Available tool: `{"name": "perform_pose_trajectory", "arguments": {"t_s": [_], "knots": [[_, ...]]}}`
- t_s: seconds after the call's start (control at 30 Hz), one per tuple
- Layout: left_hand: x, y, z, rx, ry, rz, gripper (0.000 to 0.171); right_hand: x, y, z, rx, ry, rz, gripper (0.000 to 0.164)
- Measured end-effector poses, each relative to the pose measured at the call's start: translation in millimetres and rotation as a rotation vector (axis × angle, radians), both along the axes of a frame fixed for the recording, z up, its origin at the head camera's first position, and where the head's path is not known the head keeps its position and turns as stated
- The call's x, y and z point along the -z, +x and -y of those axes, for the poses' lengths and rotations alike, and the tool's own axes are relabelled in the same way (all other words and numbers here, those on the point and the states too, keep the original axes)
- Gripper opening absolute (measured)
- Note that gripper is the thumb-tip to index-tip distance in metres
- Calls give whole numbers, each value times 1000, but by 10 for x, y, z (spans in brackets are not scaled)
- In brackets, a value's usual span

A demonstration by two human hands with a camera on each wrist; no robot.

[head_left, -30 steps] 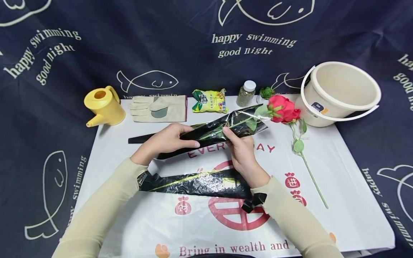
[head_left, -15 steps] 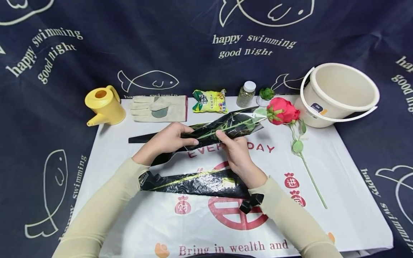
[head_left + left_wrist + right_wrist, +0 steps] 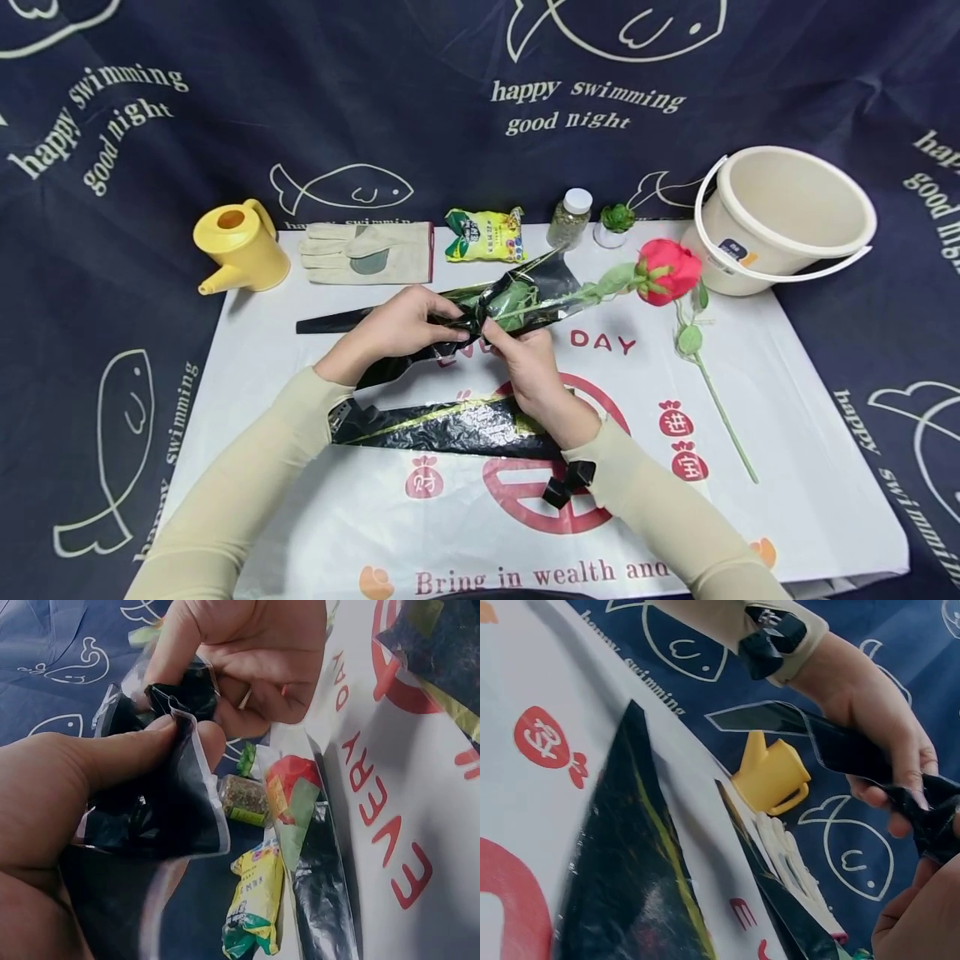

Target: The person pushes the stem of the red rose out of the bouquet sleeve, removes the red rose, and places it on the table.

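My left hand (image 3: pixel 393 329) and right hand (image 3: pixel 528 367) both hold a black flower wrapping sleeve (image 3: pixel 420 354) above the table. Between their thumbs and fingers the film is bunched together around a green stem. From its wider end the leafy stem reaches right to a red rose (image 3: pixel 670 272). In the left wrist view, my left thumb presses a pale-edged fold of the sleeve (image 3: pixel 169 802); the right fingers pinch its dark crumpled part beyond. Another black sleeve (image 3: pixel 322 900) lies on the table there, with a red bloom (image 3: pixel 294 776) at its end.
A flat black sleeve (image 3: pixel 450 425) with yellow trim lies in front of my hands. Along the back stand a yellow watering can (image 3: pixel 243 250), gloves (image 3: pixel 367 252), a yellow packet (image 3: pixel 486 234), a jar (image 3: pixel 570 221), a small potted plant (image 3: pixel 615 223) and a bucket (image 3: pixel 780 225). A green stem (image 3: pixel 720 412) lies right.
My right hand has moved left, toward the left hand, and the sleeve has become bunched between them. More leafy stem shows, and the rose sits slightly further right and lower.
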State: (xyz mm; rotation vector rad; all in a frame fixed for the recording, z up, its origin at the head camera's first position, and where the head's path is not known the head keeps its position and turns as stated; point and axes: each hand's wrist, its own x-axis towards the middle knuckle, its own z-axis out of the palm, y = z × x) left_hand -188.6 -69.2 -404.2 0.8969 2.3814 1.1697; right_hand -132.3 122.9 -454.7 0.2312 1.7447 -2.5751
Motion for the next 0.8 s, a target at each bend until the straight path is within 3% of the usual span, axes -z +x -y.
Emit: {"name": "perform_pose_trajectory", "arguments": {"t_s": [0.27,0.5,0.63,0.8], "knots": [[20,-26,17,-8,18,-3,6,-32,-61,-43,3,51,-42,43],[29,-28,170,-56,32,29,23,-91,-158,-233,31,-14,-53,52],[33,-34,207,-12,37,59,33,-80,-156,-264,2,-1,-45,57],[37,-34,158,13,50,57,26,-10,-131,-220,-9,10,-87,59]]}}
